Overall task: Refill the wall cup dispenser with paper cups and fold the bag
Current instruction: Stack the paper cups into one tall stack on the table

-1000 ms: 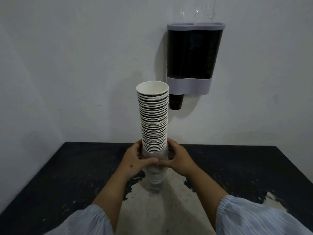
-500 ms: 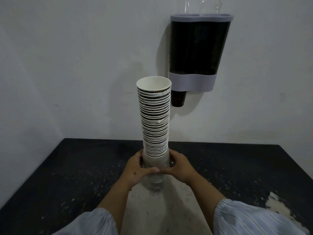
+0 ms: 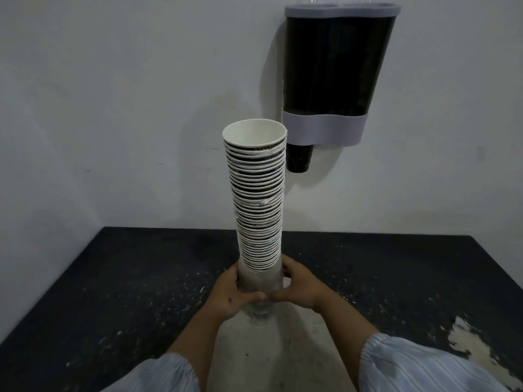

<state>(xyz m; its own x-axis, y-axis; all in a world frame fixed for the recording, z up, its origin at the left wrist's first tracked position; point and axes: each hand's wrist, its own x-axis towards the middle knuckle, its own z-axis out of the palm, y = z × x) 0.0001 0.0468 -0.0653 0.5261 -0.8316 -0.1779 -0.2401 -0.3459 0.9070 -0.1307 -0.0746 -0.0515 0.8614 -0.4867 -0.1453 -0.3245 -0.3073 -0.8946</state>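
A tall upright stack of paper cups (image 3: 258,199), white inside and dark outside, stands in front of me. A clear plastic bag (image 3: 259,281) is bunched around its lowest part. My left hand (image 3: 230,294) and my right hand (image 3: 301,290) clasp the bag and the stack's base from both sides, thumbs meeting in front. The wall cup dispenser (image 3: 334,77), dark with grey bands, hangs on the wall up and to the right. One dark cup (image 3: 298,159) pokes out of its bottom, just right of the stack's top.
A black, speckled table (image 3: 127,292) runs to the white wall, with a worn pale patch (image 3: 271,349) under my arms and another at the right edge (image 3: 469,340). My light blue striped sleeves fill the lower corners.
The stack has risen a little relative to the table and the bag sits lower on it. The view has tilted down, so the dispenser now sits higher in frame.
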